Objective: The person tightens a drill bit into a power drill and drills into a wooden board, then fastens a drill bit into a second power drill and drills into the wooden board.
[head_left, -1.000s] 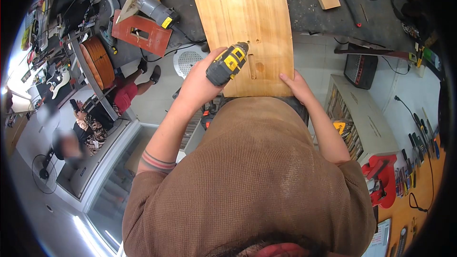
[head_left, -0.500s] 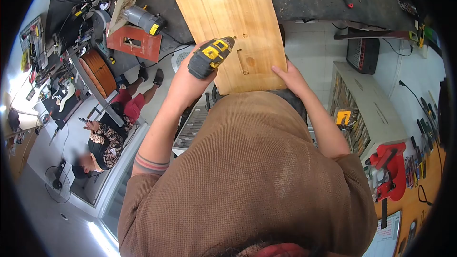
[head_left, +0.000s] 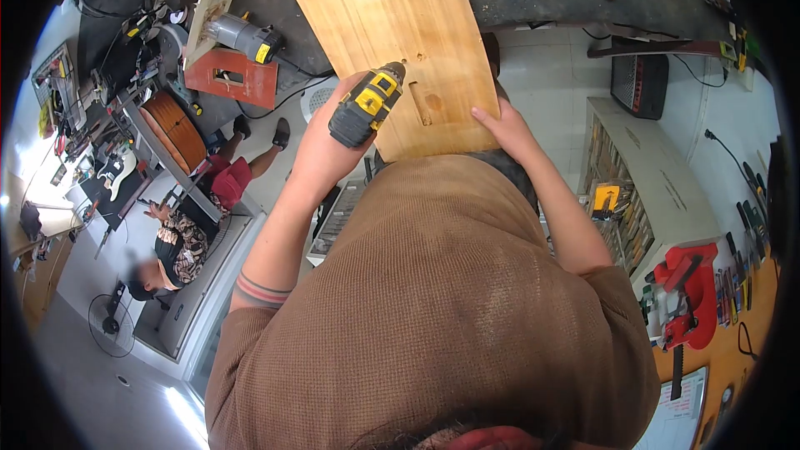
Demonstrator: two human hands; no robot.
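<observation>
Dark and cluttered, the bench [head_left: 533,4] runs across the far side of the room. On the right stands a grey cabinet [head_left: 646,150], near a black speaker [head_left: 637,87]; to the left, well apart, is another person [head_left: 185,246]. The wooden board [head_left: 400,21] slants from over the bench back to the wearer's waist. Left of it lie a red panel [head_left: 262,83] and a grey power tool [head_left: 237,35]. The right hand [head_left: 507,127] grips the board's near right edge, thumb on top, fingers hidden. The left hand [head_left: 321,135] is closed round a yellow-and-black drill [head_left: 367,112], its nose close to a small hole; whether it touches wood, I cannot tell. Nearer the wearer runs a narrow slot [head_left: 421,104].
</observation>
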